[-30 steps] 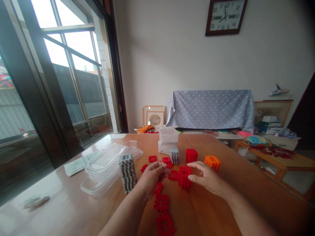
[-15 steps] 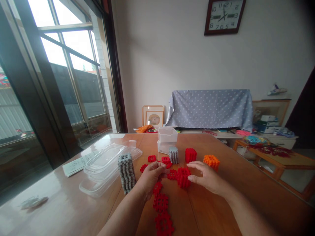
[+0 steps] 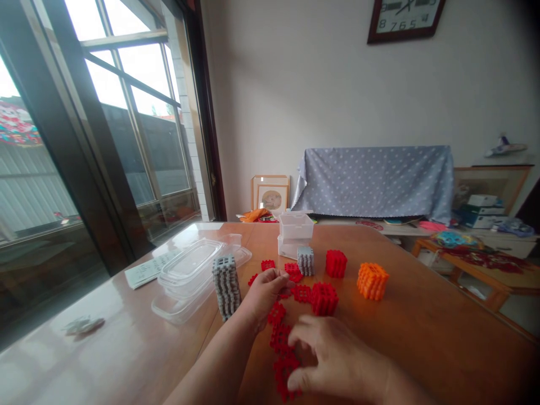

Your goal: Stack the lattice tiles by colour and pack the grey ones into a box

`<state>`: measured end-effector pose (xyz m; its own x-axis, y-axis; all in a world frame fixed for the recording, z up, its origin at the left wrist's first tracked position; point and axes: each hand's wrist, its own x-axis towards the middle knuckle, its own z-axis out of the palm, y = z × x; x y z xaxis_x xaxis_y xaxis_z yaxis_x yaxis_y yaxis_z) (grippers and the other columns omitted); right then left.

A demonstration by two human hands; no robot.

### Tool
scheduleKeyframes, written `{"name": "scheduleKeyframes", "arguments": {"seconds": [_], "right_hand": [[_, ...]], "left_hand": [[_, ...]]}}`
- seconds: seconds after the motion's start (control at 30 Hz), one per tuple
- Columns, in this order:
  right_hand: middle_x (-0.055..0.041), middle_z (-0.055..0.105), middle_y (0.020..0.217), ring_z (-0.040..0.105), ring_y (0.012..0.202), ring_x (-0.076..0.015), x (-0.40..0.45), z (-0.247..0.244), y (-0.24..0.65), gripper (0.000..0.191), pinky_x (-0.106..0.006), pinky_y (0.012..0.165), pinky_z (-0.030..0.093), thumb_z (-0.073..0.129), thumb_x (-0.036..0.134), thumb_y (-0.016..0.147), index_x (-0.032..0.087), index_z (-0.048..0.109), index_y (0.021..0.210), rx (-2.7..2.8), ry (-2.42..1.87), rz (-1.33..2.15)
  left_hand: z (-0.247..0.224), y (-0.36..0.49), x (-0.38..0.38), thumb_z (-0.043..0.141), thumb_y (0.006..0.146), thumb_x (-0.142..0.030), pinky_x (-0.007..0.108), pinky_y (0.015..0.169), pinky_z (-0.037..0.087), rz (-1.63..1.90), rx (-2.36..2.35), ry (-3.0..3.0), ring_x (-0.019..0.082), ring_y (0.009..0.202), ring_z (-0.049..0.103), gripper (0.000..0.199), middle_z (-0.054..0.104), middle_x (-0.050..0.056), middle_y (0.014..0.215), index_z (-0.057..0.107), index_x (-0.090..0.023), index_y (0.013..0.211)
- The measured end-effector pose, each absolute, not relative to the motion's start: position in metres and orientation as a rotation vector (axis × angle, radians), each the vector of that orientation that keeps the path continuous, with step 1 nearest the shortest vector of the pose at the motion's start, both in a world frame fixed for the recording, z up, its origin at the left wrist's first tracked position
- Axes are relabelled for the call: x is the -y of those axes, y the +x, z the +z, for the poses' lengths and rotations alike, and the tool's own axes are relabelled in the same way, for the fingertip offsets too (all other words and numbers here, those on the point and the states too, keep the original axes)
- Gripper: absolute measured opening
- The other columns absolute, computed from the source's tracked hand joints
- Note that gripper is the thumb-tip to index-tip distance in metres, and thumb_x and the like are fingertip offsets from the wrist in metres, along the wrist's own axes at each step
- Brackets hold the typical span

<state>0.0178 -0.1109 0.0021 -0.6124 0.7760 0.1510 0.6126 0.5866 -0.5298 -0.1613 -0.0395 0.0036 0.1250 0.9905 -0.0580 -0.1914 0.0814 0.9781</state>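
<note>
Right hand [image 3: 333, 357] down at red-piece edges [image 3: 277, 372]

1. Wall clock [image 3: 407, 21]: high, beyond and right of left hand's grip [image 3: 266, 289]; top cut off.
2. Blue-grey polka-dot cloth [image 3: 375, 180]: draped, beyond grip, rightward.
3. Framed picture [image 3: 271, 199]: upright, nearly straight beyond grip.
4. Window [image 3: 143, 84]: beyond grip, left.
5. Paper sheets [image 3: 147, 274]: on tabletop, left of grip; text unreadable.
6. Wooden side table [image 3: 517, 281]: far right of grip, dark-red cloth [image 3: 481, 260] on top.
</note>
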Motion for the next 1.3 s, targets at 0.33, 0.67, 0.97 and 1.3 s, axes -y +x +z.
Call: {"name": "scheduleKeyframes", "arguments": {"seconds": [0.33,0.67,0.97,1.3], "right_hand": [[0.0026,0.072,0.093,0.065,0.076,-0.0148,0.114,-0.007,0.003,0.020,-0.024,0.064,0.037,0.078,0.040,0.076,0.023,0.073,0.086,2.640,-1.054,0.566],[0.0023,0.069,0.097,0.064,0.080,-0.0169,0.109,-0.005,0.013,0.041,-0.026,0.066,0.039,0.081,0.057,0.069,0.027,0.073,0.096,2.548,-1.152,0.517],[-0.0009,0.072,0.102,0.067,0.087,-0.0216,0.110,-0.008,0.004,0.026,-0.028,0.075,0.043,0.075,0.044,0.074,0.025,0.075,0.093,2.625,-1.219,0.494],[0.0001,0.066,0.075,0.060,0.068,-0.0137,0.095,-0.001,0.024,0.030,-0.025,0.064,0.038,0.040,0.029,0.099,0.020,0.060,0.078,2.220,-1.209,0.433]], "left_hand": [[0.005,-0.160,0.040,0.074,0.080,-0.039,0.023,0.061,0.037,1.156,-1.025,1.077,0.012,0.068,0.062,0.027,0.074,0.008,0.086,0.061,-0.016,0.087],[0.004,-0.161,0.041,0.074,0.079,-0.039,0.024,0.062,0.038,1.155,-1.032,1.085,0.013,0.068,0.063,0.027,0.074,0.008,0.084,0.061,-0.016,0.087],[0.002,-0.158,0.042,0.079,0.073,-0.043,0.024,0.065,0.040,1.175,-1.028,1.084,0.013,0.068,0.063,0.033,0.073,0.006,0.079,0.063,-0.016,0.084],[-0.001,-0.158,0.040,0.079,0.074,-0.045,0.023,0.060,0.036,1.110,-1.005,1.089,0.012,0.064,0.057,0.035,0.070,0.005,0.077,0.064,-0.014,0.082]]}}
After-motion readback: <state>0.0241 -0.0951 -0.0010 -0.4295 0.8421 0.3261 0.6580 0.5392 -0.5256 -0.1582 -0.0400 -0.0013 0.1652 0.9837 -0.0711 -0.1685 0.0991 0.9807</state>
